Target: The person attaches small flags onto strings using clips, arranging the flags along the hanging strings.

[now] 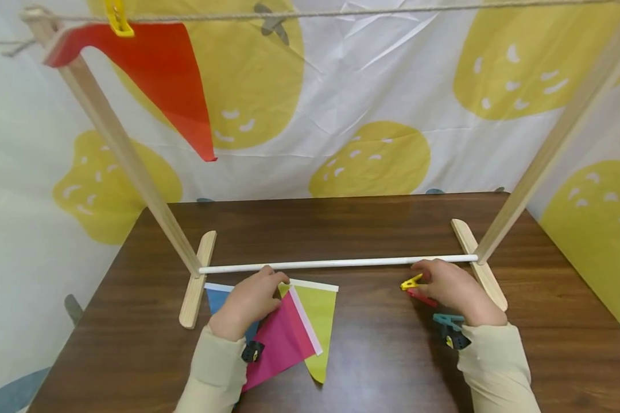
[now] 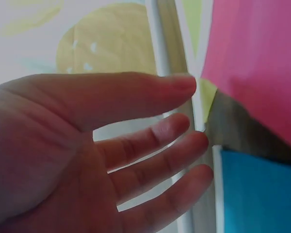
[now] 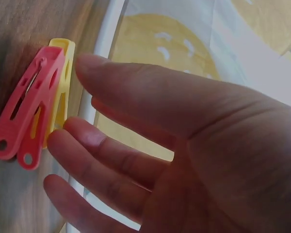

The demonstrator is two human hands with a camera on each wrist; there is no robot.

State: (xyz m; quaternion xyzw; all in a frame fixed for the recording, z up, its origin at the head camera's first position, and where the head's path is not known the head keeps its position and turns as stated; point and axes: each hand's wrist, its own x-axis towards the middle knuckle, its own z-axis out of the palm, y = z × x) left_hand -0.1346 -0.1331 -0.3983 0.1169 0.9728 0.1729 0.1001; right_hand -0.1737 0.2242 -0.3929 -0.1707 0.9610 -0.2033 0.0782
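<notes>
Over the flags, my left hand (image 1: 250,301) hovers with loosely bent fingers and holds nothing. Below it a pink flag (image 1: 284,344) overlaps a lime-green flag (image 1: 320,310), and a blue flag (image 1: 218,295) is partly hidden by the hand; each has a white top strip. My right hand (image 1: 452,287) is beside a yellow clothespin (image 3: 63,97) and a red clothespin (image 3: 26,107), fingertips right next to them with nothing pinched. Under the right wrist lies a teal clothespin (image 1: 448,320). Another red flag (image 1: 170,74) hangs at upper left from a rope (image 1: 341,12), under a yellow clothespin (image 1: 117,20).
A wooden frame stands on the brown table (image 1: 382,344), with a left post (image 1: 129,155), a right post (image 1: 558,132) and a white crossbar (image 1: 341,263) low between them. Behind it hangs a lemon-print cloth (image 1: 372,74).
</notes>
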